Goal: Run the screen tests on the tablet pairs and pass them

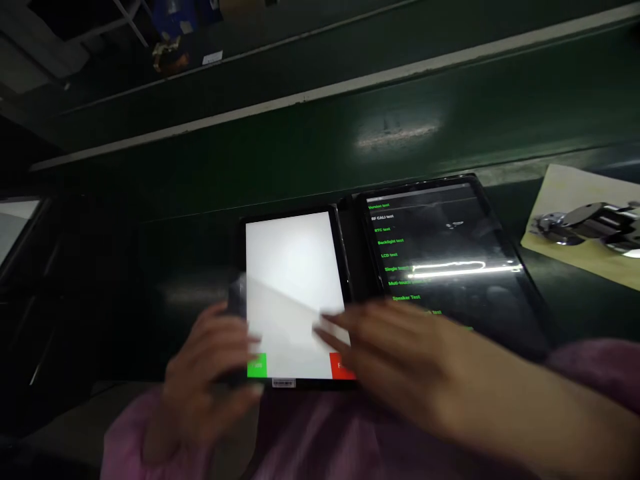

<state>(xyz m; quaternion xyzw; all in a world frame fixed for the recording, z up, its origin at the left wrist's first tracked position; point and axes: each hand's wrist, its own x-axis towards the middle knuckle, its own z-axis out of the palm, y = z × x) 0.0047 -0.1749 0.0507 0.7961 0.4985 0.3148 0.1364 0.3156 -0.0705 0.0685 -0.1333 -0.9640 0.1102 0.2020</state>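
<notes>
Two hands are over two tablets, and I count no other hands here. The two tablets lie side by side on a dark green workbench (320, 147), in front of the person. The left tablet (293, 267) shows a white screen with one green button (257, 366) and one red button (343, 368) at the bottom, and one barcode label (283, 383) sits at its lower edge. The right tablet (440, 247) shows a black screen with a list of green test names, and I can read about eight of them.

The left hand (210, 360) is at the lower left edge of the left tablet. It is blurred, so I cannot tell if its fingers are clamped on the edge. The right hand (400, 353) is open above the lower right part of the white screen, near the red button, with its fingers (333, 327) a little apart.

Both arms have pink sleeves (585, 357). Further right, one cream card (555, 220) lies on the bench, with one shiny metal part (585, 223) on it.
</notes>
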